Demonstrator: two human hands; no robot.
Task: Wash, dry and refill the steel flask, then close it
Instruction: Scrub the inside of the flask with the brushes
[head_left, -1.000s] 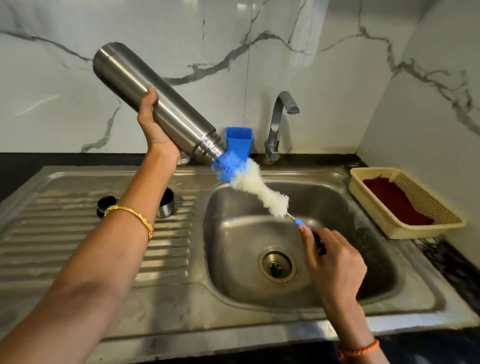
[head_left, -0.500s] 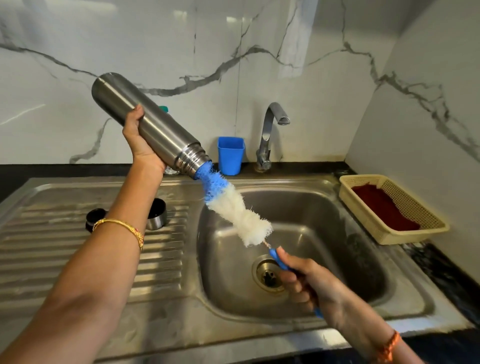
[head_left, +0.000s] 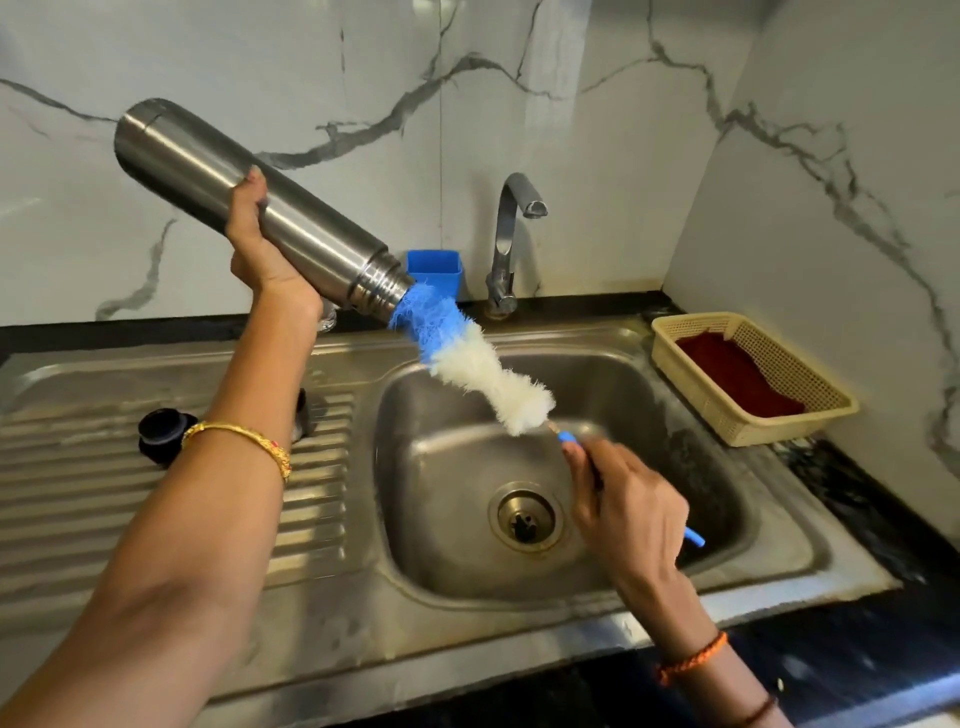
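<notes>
Left hand (head_left: 265, 254) wrapped round tilted steel flask (head_left: 249, 202), mouth down over sink (head_left: 519, 597). Right hand (head_left: 628, 509) gripping bottle brush (head_left: 478, 364) handle, blue bristle tip inside flask mouth.

no readable text, labels, brands or numbers anywhere in view

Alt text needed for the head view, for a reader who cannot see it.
Over a steel sink, the left hand holds a steel flask tilted mouth-down while the right hand grips the handle of a blue-and-white bottle brush, its blue tip at the flask's mouth. A black cap lies on the drainboard; a tap stands behind.
</notes>
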